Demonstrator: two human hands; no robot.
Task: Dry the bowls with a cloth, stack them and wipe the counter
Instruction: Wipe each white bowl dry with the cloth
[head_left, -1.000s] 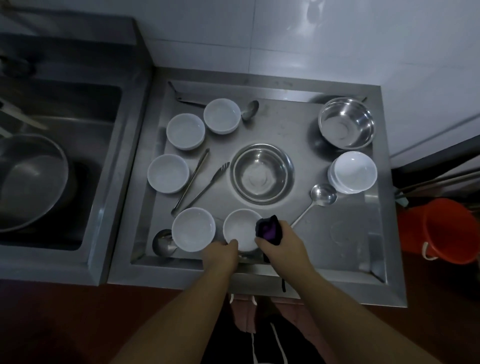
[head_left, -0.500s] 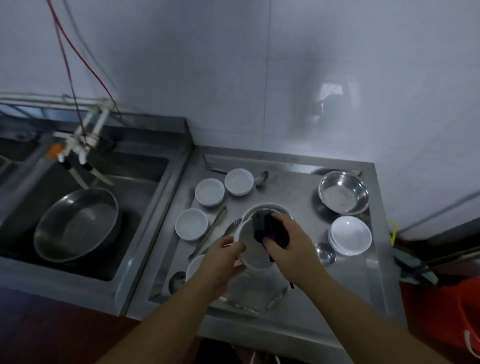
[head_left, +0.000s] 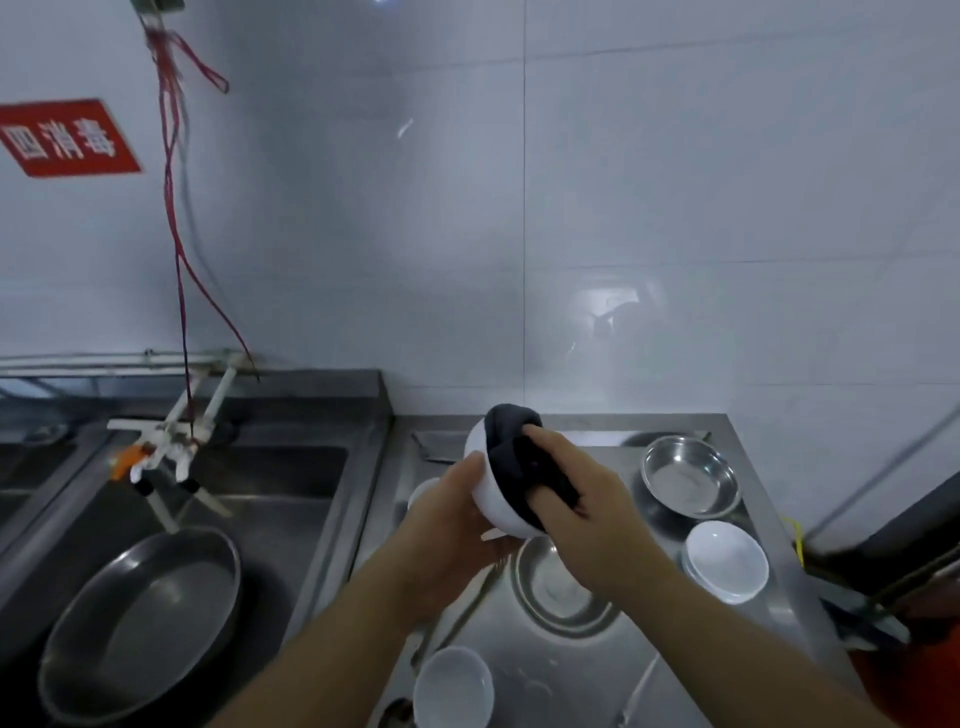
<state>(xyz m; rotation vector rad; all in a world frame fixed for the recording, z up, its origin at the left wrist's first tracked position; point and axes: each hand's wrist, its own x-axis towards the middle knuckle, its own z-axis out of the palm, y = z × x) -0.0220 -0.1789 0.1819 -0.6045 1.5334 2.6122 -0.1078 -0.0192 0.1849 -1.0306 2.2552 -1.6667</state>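
My left hand (head_left: 449, 512) grips a white bowl (head_left: 493, 496) from below and lifts it above the steel counter (head_left: 571, 670), tilted on its side. My right hand (head_left: 582, 499) holds a dark cloth (head_left: 511, 447) and presses it into the bowl's mouth. A stack of white bowls (head_left: 724, 561) sits at the right of the counter. Another white bowl (head_left: 453, 688) stands near the front edge. One more white bowl (head_left: 421, 491) peeks out behind my left hand; other bowls are hidden.
Two steel bowls rest on the counter, one at the back right (head_left: 688, 480) and one in the middle (head_left: 556, 587) under my forearm. Tongs (head_left: 457, 613) lie beside it. A sink (head_left: 218, 499) with a large steel basin (head_left: 140, 618) is to the left. An orange bucket (head_left: 914, 670) stands at the right.
I picked the bowl off the counter's front and raised it. The cloth went from the rim into the bowl. The camera tilted up toward the wall.
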